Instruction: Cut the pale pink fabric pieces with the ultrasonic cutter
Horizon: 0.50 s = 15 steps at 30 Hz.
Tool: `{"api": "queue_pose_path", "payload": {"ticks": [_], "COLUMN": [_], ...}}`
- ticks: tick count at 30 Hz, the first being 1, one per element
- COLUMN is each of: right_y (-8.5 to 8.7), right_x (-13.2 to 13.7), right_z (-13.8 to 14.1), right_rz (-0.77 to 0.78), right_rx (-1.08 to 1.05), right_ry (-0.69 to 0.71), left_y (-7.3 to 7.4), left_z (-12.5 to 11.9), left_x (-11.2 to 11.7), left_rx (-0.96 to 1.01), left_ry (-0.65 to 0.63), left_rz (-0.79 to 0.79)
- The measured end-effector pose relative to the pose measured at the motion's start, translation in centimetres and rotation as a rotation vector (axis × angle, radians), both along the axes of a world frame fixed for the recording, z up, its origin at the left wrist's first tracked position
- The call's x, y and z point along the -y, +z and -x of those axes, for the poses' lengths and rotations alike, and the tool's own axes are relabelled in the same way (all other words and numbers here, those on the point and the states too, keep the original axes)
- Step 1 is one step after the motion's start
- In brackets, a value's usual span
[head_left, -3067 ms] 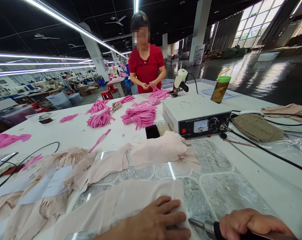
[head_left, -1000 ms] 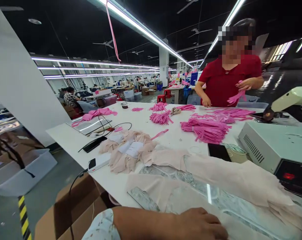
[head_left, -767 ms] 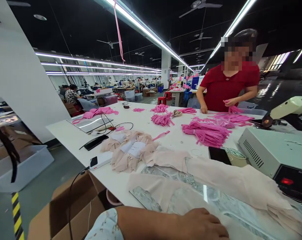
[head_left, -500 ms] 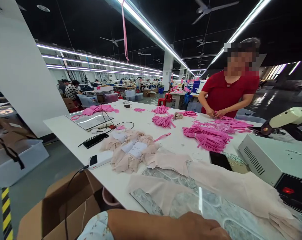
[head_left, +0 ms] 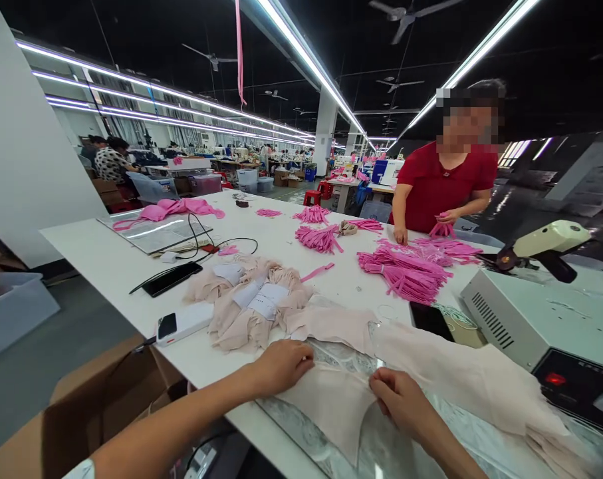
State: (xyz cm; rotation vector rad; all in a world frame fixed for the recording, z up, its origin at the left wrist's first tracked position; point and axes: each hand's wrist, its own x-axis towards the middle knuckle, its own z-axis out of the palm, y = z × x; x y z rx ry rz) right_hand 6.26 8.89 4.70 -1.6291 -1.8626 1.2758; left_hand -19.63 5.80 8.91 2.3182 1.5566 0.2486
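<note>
Right hand (head_left: 399, 399): now in view, pinching beige panel (head_left: 331, 404) at right corner
Left hand (head_left: 282, 366): shifted left, pinching opposite corner
Beige panel: between hands, upper edge running hand to hand, neither nearer

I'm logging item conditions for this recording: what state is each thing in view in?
Pale fabric piece, unfolded
Left hand, pinching its edge
Right hand, pinching its other end
Beige bundle, gathered, white paper on it
Largest pink bundle, banded
Control box, red light lit
Phone beside it, screen dark
White device, cable plugged in
Carton, open
</note>
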Motion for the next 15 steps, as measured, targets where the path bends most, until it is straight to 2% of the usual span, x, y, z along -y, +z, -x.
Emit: {"api": "queue_pose_path", "payload": {"ticks": [5, 15], "right_y": [-0.9, -0.6], "right_x": [-1.6, -0.4], "right_z": [-0.3, -0.2], "right_rz": [0.014, -0.04], "right_rx": [0.055, 0.116], "right_ry": [0.053, 0.052], "left_y": [-0.8, -0.6], "left_z": [0.0, 1.4], "left_x": [-0.6, -1.2], "left_rx": [-0.013, -0.07], "left_ry": [0.028, -0.014], "left_rz": [0.028, 0.044]}}
